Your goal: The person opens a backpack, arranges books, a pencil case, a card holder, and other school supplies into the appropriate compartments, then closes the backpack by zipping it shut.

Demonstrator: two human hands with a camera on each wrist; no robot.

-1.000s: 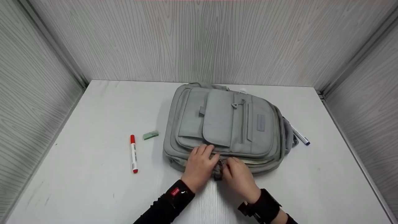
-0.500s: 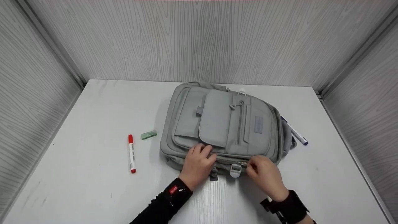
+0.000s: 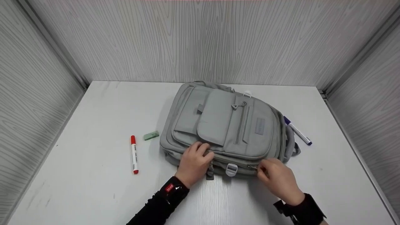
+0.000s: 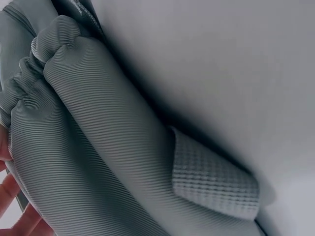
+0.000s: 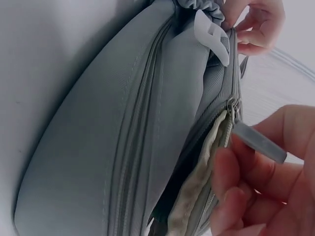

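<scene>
head view: the grey backpack (image 3: 215, 117) lies on the white table (image 3: 87, 187), pocketed front up; the left hand (image 3: 194, 162) grips the backpack's near edge, and the right hand (image 3: 279, 178) pinches at the zipper (image 3: 251, 166) farther right along it; a white buckle (image 3: 231, 169) sits on that side between them; a small green block (image 3: 151, 135) is just left of the backpack, a red-capped marker (image 3: 134, 154) farther left, a blue-capped marker (image 3: 298, 132) beside its right end;

left wrist view: the backpack's ribbed side, with a textured tab (image 4: 215, 177); fingers at its edge;

right wrist view: the backpack gapes along the zipper, showing pale lining (image 5: 197, 187); a zipper pull (image 5: 261, 142) crosses the right hand's curled fingers; the left hand pinches the edge beyond the buckle.
</scene>
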